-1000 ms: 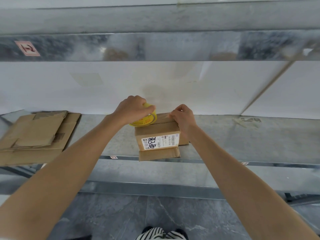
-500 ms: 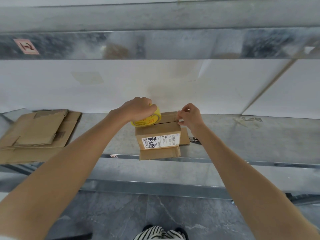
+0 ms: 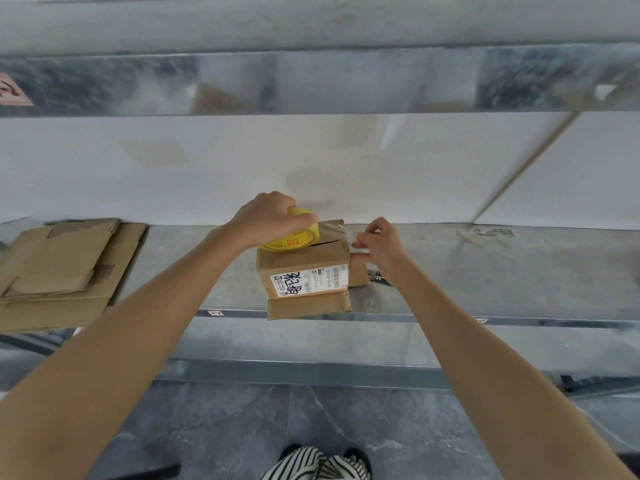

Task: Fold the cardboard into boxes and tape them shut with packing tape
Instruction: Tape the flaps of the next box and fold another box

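Observation:
A small brown cardboard box (image 3: 304,261) with a white shipping label stands on the metal shelf (image 3: 485,271), its lower flaps splayed out toward the shelf's front edge. My left hand (image 3: 266,220) grips a yellow roll of packing tape (image 3: 294,237) held on the box's top left. A clear strip of tape (image 3: 337,230) stretches from the roll to the right. My right hand (image 3: 377,244) pinches the free end of that strip just past the box's top right corner.
A stack of flattened cardboard (image 3: 62,271) lies at the shelf's left end. An upper shelf beam (image 3: 311,81) hangs overhead, with a white wall behind. A dark small object (image 3: 379,277) lies on the shelf behind my right wrist. Grey floor lies below.
My right hand has lifted off the box top and drawn the tape's end out to the right. My left hand with the roll has stayed on the box's top left.

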Demonstrator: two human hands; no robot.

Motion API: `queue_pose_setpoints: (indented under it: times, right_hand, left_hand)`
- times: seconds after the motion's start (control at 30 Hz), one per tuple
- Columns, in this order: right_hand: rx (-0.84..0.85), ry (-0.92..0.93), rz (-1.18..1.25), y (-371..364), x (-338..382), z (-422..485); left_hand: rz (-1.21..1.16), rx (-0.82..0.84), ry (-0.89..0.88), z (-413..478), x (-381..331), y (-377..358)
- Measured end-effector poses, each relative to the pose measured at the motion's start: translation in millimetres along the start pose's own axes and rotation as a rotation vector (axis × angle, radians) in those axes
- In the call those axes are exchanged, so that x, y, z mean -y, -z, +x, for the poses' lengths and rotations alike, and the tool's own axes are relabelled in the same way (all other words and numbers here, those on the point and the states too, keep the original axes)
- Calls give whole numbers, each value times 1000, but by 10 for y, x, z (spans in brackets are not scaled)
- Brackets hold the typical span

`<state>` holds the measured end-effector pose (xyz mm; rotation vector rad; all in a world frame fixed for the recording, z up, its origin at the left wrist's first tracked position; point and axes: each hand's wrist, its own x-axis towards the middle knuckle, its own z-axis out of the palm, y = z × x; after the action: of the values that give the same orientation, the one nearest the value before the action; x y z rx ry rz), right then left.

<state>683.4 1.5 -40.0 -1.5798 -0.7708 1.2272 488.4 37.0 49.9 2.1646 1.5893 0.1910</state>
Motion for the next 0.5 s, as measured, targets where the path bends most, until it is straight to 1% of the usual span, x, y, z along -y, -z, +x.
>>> queue_pose_setpoints:
  times: [0.1,0.2,0.27,0.4,0.5]
  right_hand:
    - [7,-2,15,-17,-24,38]
    - [24,-16,-26,-73,-78,73]
    - [20,-7,-90,-129,-117,71]
    - [-32,110,-294,-162,-172,44]
    - [-42,49,-352,-134,-339,-12]
  left_hand:
    - [-66,-18,-4,-24,9,-20]
    - [-83,-12,2,-21,5,-23]
    - [-81,-9,2,-20,-3,-29]
    - [-78,-19,-15,-22,-9,-35]
    - [-90,-11,-10,-36,-14,-43]
